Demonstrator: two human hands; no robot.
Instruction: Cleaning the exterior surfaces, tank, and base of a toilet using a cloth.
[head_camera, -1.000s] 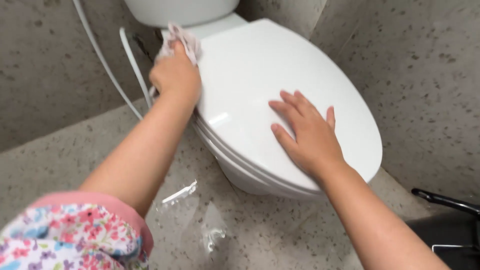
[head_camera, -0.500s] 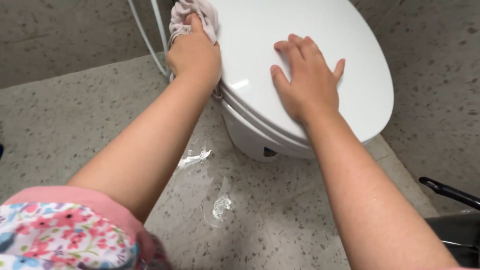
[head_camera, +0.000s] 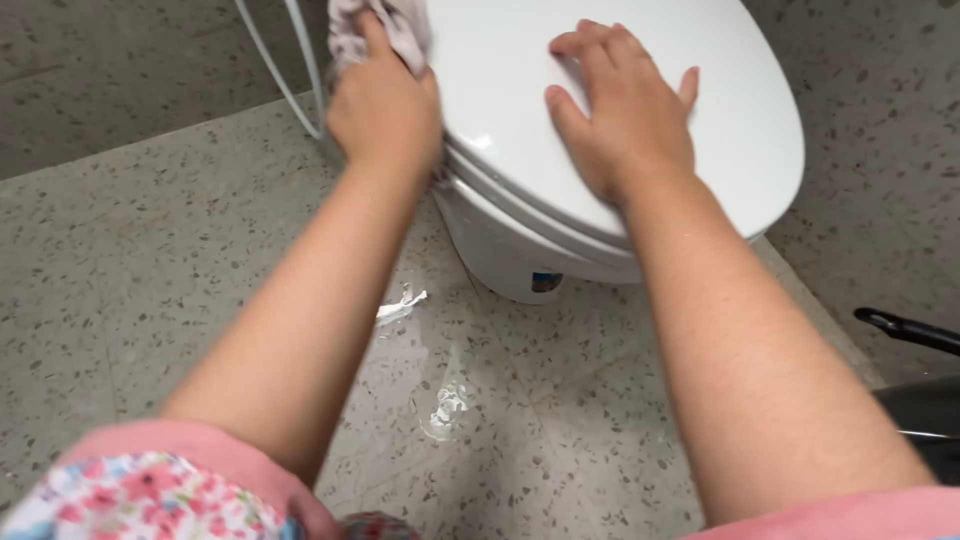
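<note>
Head view, the only one. Left hand (head_camera: 385, 105) is clenched around a pale pinkish-grey cloth (head_camera: 385, 25), bunched against the left edge of the closed toilet lid (head_camera: 740, 110), near the top of the frame; fingers wrap the wad and the thumb lies over it. Right hand (head_camera: 625, 110) lies flat on the lid, fingers spread, palm down, holding nothing. The cloth looks soft, light and limp, probably damp, so it should crumple to any shape and is best held as a wad in the fist, as here; a loose corner would flop. The lid looks like smooth, glossy, hard plastic, likely slick when wet, so a flat palm may slide on it; its rim, overhanging the bowl (head_camera: 500, 255), would give the firmest hold. Two thin white hoses (head_camera: 300, 70) run down the wall just left of the cloth. The speckled grey floor (head_camera: 150, 280) carries a small puddle with white gleams (head_camera: 440, 400) in front of the bowl. Labels: one small sticker (head_camera: 546, 282) low on the bowl front, under the lid's rim, squarish, blue with a touch of orange, too small to make out further. No packages or signs show. At the right edge, a black handle (head_camera: 905, 330) sticks out over a dark container, mostly cut off. Floral sleeve with pink cuff (head_camera: 170, 480) at bottom left.
</note>
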